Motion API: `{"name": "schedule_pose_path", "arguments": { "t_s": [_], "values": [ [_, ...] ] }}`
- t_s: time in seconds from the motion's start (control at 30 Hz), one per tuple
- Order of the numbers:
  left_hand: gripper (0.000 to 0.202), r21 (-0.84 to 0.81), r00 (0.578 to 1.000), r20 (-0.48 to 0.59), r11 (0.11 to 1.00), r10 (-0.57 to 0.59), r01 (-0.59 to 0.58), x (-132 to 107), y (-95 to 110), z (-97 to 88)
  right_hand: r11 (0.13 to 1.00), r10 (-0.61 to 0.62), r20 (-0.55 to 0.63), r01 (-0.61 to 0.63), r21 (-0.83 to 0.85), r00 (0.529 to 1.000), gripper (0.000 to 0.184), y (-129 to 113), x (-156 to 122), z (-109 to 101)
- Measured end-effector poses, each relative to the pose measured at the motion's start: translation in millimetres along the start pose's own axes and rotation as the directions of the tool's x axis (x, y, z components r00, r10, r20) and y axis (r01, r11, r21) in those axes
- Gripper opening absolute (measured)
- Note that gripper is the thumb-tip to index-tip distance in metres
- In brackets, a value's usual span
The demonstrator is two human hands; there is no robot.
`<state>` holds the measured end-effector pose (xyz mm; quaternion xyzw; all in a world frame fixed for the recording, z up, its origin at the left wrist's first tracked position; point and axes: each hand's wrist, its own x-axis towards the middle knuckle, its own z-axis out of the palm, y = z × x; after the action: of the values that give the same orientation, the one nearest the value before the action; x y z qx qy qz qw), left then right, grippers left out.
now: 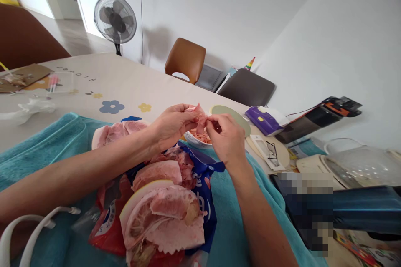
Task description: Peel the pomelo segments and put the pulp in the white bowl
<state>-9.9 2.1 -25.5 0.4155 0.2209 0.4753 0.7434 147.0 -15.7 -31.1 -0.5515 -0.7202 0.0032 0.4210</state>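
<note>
White drawstrings [39, 226] hang before pink pomelo rinds [173, 233] on a red-and-blue lettered bag [209, 212] as the grips of left hand [172, 124] and right hand [228, 135] pinch 1 pomelo segment [199, 112] over a bowl [200, 144] of pulp [200, 134]; "FLOWER" marks the desk [125, 79].

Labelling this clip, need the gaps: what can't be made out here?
Head view:
- White bowl: partly hidden by left hand and right hand.
- Pomelo piece at left: lower part behind left forearm.
- Front pomelo rind: bottom cut off by frame edge.
- Patch at right: pixelated.
</note>
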Motion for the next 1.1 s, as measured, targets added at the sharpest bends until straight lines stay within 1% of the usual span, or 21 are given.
{"name": "schedule_pose_path", "arguments": {
  "t_s": [0.03, 0.1, 0.2, 0.27, 0.33, 0.4, 0.47, 0.5, 0.57, 0.6, 0.63, 0.67, 0.7, 0.77, 0.87, 0.9, 0.93, 0.97, 1.0, 1.07, 1.1],
  "values": [
    [0.023, -0.011, 1.000, -0.024, 1.000, -0.002, 0.002, -0.6, 0.0, 1.1, 1.000, 0.009, 0.008, -0.009, -0.001, 1.000, 0.012, -0.6, 0.3, 0.1],
    [0.022, -0.030, 0.998, -0.069, 1.000, -0.008, 0.006, -1.3, 0.1, 2.2, 0.993, 0.086, 0.080, -0.091, 0.069, 0.993, 0.010, -1.9, 1.3, -1.3],
    [0.020, -0.050, 0.993, -0.113, 0.999, -0.017, 0.011, -1.2, 0.4, 1.5, 0.929, 0.230, 0.237, -0.286, 0.236, 0.944, 0.013, -4.0, 3.1, -6.5],
    [0.019, -0.060, 0.992, -0.127, 0.998, -0.016, 0.008, -1.2, -0.3, 0.8, 0.885, 0.275, 0.299, -0.362, 0.294, 0.914, 0.014, -4.9, 3.9, -10.0],
    [0.019, -0.052, 0.994, -0.109, 0.999, -0.001, -0.005, -1.5, -2.0, 0.7, 0.874, 0.287, 0.339, -0.390, 0.290, 0.896, 0.015, -4.9, 4.3, -12.3],
    [0.018, -0.016, 0.997, -0.073, 1.000, 0.015, -0.017, -2.2, -4.0, 1.0, 0.883, 0.283, 0.380, -0.394, 0.256, 0.881, 0.015, -3.3, 4.4, -13.5],
    [0.016, 0.021, 0.996, -0.086, 0.999, 0.033, -0.032, -2.3, -4.1, 0.8, 0.881, 0.278, 0.420, -0.404, 0.247, 0.864, 0.015, -0.2, 4.6, -14.5],
    [0.015, 0.030, 0.993, -0.113, 0.999, 0.046, -0.043, -1.9, -2.8, 0.2, 0.865, 0.283, 0.434, -0.423, 0.269, 0.855, 0.014, 2.0, 4.8, -15.2],
    [0.014, 0.024, 0.984, -0.164, 0.997, 0.076, -0.073, -0.3, 2.9, -2.4, 0.799, 0.310, 0.447, -0.485, 0.356, 0.839, 0.016, 7.0, 5.6, -17.3],
    [0.014, 0.013, 0.983, -0.163, 0.996, 0.085, -0.084, 0.7, 7.0, -4.1, 0.764, 0.329, 0.435, -0.506, 0.399, 0.838, 0.017, 9.5, 6.1, -18.6],
    [0.013, 0.000, 0.987, -0.137, 0.996, 0.083, -0.084, 1.8, 11.5, -5.8, 0.744, 0.345, 0.407, -0.511, 0.431, 0.846, 0.018, 12.0, 6.7, -19.7],
    [0.012, -0.014, 0.993, -0.101, 0.998, 0.066, -0.068, 2.7, 15.8, -7.4, 0.744, 0.357, 0.362, -0.497, 0.447, 0.861, 0.018, 14.2, 7.1, -20.7],
    [0.012, -0.032, 0.997, -0.064, 0.999, 0.030, -0.032, 3.3, 19.6, -8.6, 0.766, 0.363, 0.305, -0.468, 0.441, 0.881, 0.018, 16.1, 7.4, -21.2],
    [0.011, -0.085, 0.999, -0.016, 0.995, -0.046, 0.044, 3.7, 24.3, -9.5, 0.838, 0.354, 0.164, -0.390, 0.381, 0.921, 0.019, 19.1, 7.5, -20.8],
    [0.012, -0.160, 0.994, 0.002, 0.981, -0.111, 0.110, 2.7, 24.2, -8.5, 0.931, 0.280, -0.026, -0.265, 0.250, 0.960, 0.024, 23.4, 7.1, -17.6],
    [0.014, -0.177, 0.993, 0.011, 0.977, -0.121, 0.121, 2.3, 23.1, -8.1, 0.952, 0.243, -0.054, -0.228, 0.203, 0.968, 0.026, 25.4, 7.2, -16.4],
    [0.015, -0.189, 0.991, 0.021, 0.973, -0.132, 0.133, 2.0, 21.8, -7.8, 0.968, 0.210, -0.047, -0.201, 0.153, 0.977, 0.026, 27.8, 7.4, -15.4],
    [0.017, -0.199, 0.990, 0.028, 0.969, -0.141, 0.144, 1.9, 20.6, -7.7, 0.977, 0.188, -0.003, -0.187, 0.103, 0.982, 0.026, 30.5, 7.7, -14.5],
    [0.018, -0.207, 0.988, 0.032, 0.966, -0.151, 0.155, 2.0, 19.6, -7.9, 0.981, 0.184, 0.065, -0.188, 0.055, 0.981, 0.025, 33.4, 8.2, -13.8],
    [0.018, -0.209, 0.987, 0.029, 0.965, -0.158, 0.160, 2.6, 18.0, -8.5, 0.977, 0.211, 0.202, -0.211, -0.019, 0.956, 0.025, 38.9, 9.2, -12.8],
    [0.017, -0.201, 0.988, 0.031, 0.967, -0.154, 0.157, 3.0, 17.3, -9.0, 0.974, 0.224, 0.232, -0.223, -0.033, 0.947, 0.026, 40.9, 9.7, -12.4]
  ]
}}
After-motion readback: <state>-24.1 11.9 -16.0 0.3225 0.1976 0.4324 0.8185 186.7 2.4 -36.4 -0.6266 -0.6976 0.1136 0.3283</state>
